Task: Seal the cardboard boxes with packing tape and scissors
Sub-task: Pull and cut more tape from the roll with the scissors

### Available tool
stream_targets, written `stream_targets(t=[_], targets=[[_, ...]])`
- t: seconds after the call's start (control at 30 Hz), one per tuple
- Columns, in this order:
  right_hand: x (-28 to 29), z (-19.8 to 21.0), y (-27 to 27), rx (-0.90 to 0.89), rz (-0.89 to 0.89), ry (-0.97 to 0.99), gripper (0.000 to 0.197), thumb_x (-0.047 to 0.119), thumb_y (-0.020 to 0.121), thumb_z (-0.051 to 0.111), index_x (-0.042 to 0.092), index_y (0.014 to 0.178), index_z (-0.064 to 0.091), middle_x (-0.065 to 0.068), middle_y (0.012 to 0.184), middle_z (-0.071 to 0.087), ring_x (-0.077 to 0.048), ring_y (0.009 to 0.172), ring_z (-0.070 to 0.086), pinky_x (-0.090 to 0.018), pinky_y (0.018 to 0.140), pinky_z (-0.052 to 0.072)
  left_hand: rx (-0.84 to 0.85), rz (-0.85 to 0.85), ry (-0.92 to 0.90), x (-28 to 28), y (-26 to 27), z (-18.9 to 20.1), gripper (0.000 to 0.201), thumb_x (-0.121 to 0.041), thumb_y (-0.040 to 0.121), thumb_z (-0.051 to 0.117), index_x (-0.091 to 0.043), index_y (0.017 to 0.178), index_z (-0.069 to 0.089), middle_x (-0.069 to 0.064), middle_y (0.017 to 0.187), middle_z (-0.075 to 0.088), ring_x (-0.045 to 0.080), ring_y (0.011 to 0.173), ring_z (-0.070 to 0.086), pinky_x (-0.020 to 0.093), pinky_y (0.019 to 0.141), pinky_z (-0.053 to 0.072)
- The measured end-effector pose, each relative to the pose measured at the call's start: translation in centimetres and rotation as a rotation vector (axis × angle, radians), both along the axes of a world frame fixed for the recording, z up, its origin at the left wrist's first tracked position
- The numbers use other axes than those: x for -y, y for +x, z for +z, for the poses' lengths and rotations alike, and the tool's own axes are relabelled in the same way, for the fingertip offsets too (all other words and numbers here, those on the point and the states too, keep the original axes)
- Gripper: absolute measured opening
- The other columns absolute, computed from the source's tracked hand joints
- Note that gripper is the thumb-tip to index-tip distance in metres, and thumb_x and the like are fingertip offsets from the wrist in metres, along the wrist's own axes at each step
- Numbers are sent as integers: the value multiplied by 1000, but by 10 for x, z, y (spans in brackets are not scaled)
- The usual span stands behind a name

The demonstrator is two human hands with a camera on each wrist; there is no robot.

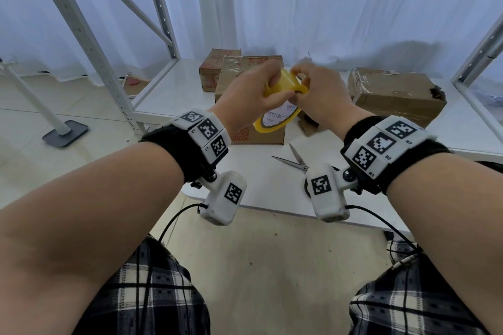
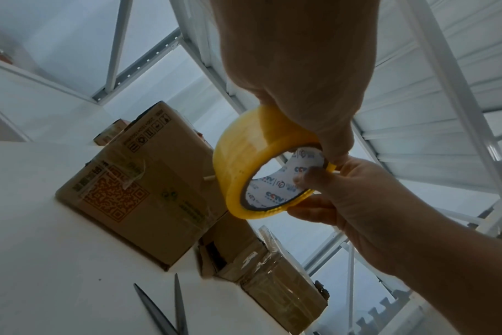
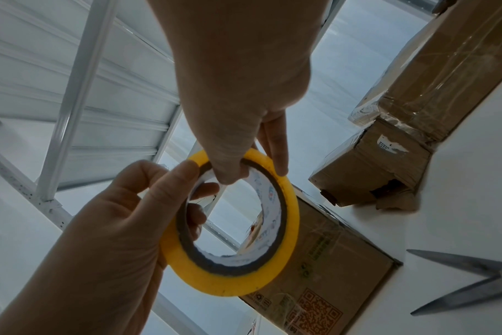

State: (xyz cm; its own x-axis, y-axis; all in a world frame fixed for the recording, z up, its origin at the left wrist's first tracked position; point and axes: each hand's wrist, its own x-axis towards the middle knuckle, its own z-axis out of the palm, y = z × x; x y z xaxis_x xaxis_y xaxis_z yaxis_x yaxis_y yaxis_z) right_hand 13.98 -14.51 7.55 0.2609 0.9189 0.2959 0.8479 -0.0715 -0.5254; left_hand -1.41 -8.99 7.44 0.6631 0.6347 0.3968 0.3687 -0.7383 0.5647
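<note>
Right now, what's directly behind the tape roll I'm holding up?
Behind the tape roll, held by left hand and right hand, stands the QR-printed cardboard box. The roll and hands cover most of its front and top.

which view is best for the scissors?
Head view: the scissors lie open on the white table, both blades visible, though the right wrist camera hides the handles. Left wrist view shows only the blade tips at the bottom edge; right wrist view shows blades and pivot, cropped at the frame edge.

A yellow tape roll (image 1: 283, 98) with a white, blue-printed core sits above a brown box (image 1: 258, 133) bearing an orange-red square code, near grey scissors (image 1: 292, 160) on the white counter (image 1: 261, 187), with black-and-white plaid trousers (image 1: 152, 294) below.
</note>
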Motion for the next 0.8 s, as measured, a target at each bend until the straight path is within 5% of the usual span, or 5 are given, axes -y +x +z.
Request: stream_targets(t=[0.13, 0.33, 0.6, 0.73, 0.8], targets=[[0, -2, 1, 8, 1, -12, 46, 20, 85, 68, 17, 129, 54, 0, 103, 59, -10, 88, 49, -22, 76, 35, -20, -49, -45, 2, -2, 4, 35, -33, 89, 65, -16, 114, 47, 8, 88, 61, 30, 71, 60, 38, 63, 52], [-2, -2, 1, 4, 10, 5, 44, 19, 85, 68, 17, 127, 55, 2, 96, 54, -12, 85, 49, -23, 75, 36, -17, -24, 62, -1, -2, -1, 31, -31, 90, 64, -13, 82, 41, -4, 71, 43, 9, 61, 37, 26, 59, 33], [-7, -7, 6, -298, 17, 61, 47, 6, 83, 59, 13, 129, 58, -9, 107, 68, -24, 100, 63, -43, 91, 52, -62, 15, -68, -10, -6, 1, 62, -38, 81, 73, -13, 131, 46, -6, 106, 54, 16, 98, 56, 19, 76, 46], [-7, 1, -3, -537, 116, 95, 43, -3, 89, 46, 9, 129, 58, 2, 118, 63, -9, 109, 58, -20, 96, 46, -31, 132, 21, -10, -6, 0, 54, -42, 83, 69, -9, 124, 53, 3, 104, 61, 19, 92, 57, 33, 79, 48], [-6, 4, -9, -647, 147, 121, 34, 4, 93, 45, 12, 119, 65, 4, 110, 65, -9, 107, 59, -23, 97, 45, -43, 153, 45, -10, -6, -1, 51, -40, 84, 68, -9, 121, 54, 5, 104, 62, 19, 90, 57, 33, 78, 48]])
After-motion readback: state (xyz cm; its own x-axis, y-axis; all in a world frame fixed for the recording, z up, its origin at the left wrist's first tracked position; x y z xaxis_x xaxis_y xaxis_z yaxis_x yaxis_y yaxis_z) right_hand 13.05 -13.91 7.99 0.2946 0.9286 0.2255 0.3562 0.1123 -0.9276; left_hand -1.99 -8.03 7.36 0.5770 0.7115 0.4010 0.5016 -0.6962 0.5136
